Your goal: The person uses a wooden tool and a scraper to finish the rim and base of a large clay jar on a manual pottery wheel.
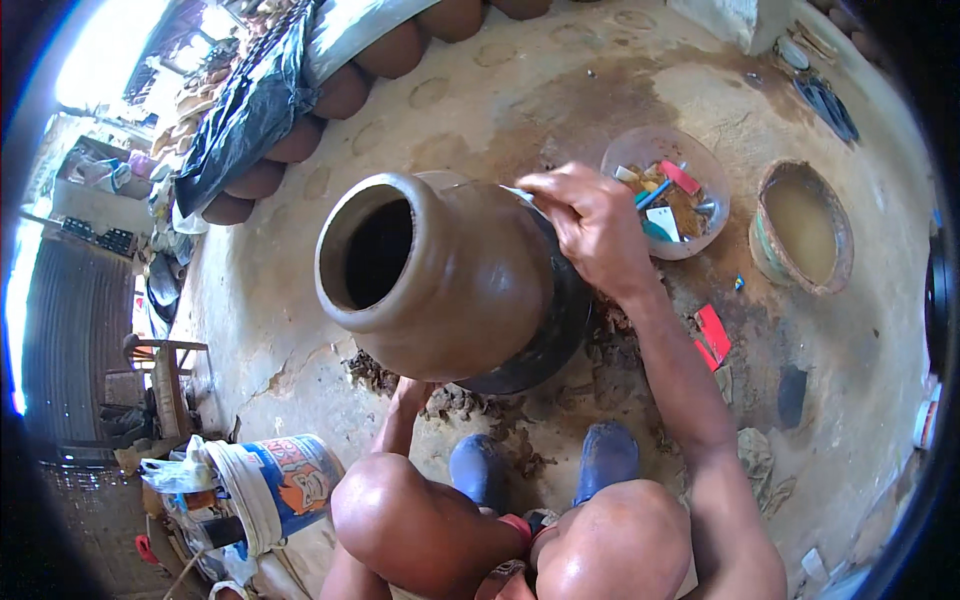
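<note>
Smooth grey-brown clay pot with a thick rounded rim, tilted so that its dark mouth faces left; it lies at the centre of the view, beyond the person's knees. A glossy black rounded base adjoins its lower right side. Right hand: at the pot's far right side, fingers together, clamped on a thin, pale, flat piece. Left hand: reaching beneath the pot and largely hidden; whether its fingers are apart or together cannot be told. Dark, crumbly clay scraps lie on the floor below the pot. Nearer the person, two blue boots stand side by side, apart. To the right: a round translucent plastic basin containing small coloured pieces; farther right, a clay-smeared bucket of murky water; nearer, flat red pieces on the floor. Lower left: a white plastic bucket with a blue printed label, tilted in view. Upper left: rounded brown clay vessels in a curved row, partly under black plastic sheeting.
</note>
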### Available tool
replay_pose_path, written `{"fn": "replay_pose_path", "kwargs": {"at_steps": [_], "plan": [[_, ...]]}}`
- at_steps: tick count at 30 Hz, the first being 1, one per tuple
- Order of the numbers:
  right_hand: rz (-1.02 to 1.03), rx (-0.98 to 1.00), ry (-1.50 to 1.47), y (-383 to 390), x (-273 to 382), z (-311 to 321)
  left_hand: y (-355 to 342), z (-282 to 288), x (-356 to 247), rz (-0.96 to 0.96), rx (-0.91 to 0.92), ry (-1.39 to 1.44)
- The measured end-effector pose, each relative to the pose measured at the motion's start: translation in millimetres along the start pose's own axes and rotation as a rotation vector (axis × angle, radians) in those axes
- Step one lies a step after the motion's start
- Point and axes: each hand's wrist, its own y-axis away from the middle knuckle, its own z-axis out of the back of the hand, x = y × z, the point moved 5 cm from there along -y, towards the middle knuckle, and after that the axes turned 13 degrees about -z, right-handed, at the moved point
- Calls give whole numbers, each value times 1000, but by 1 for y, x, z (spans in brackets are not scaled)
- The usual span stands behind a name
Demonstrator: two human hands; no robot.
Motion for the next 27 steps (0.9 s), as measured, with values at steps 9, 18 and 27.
{"fn": "replay_pose_path", "kwargs": {"at_steps": [9, 18, 27], "plan": [[17, 33, 87, 26, 43, -13, 56, -74, -7, 99, -252, 352], [104, 170, 134, 96, 88, 7, 70, -99, 13, 142, -197, 355], [-631, -1, 645, 222, -81, 133, -5, -15, 3, -102, -357, 196]]}}
